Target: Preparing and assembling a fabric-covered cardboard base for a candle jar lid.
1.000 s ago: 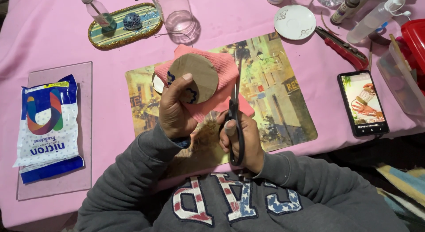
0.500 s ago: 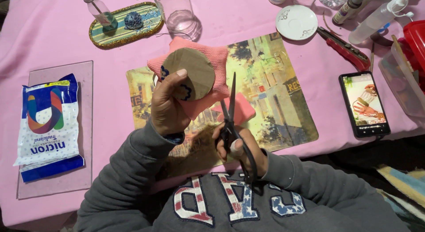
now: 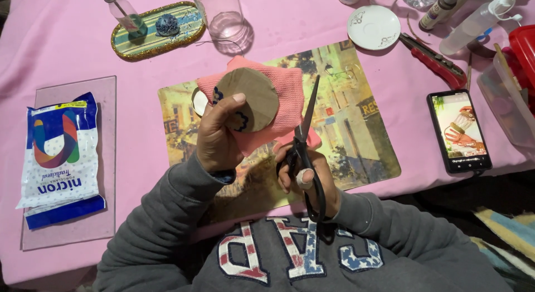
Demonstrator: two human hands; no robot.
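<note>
Over the picture placemat (image 3: 356,136), left hand (image 3: 218,137) pinches a brown cardboard disc (image 3: 251,99) against a pink knitted cloth (image 3: 287,97), thumb on the disc's face, other fingers curled behind it. Right hand (image 3: 304,177) has its fingers through the loops of black scissors (image 3: 305,141), blades almost closed and pointing away along the cloth's right edge. Off the placemat's right side lies a smartphone (image 3: 458,131), screen lit. Left of the placemat, a blue and white packet (image 3: 58,155) sits on a clear sheet (image 3: 72,225). Beyond it stands a glass jar (image 3: 223,16) near a white saucer (image 3: 373,27).
</note>
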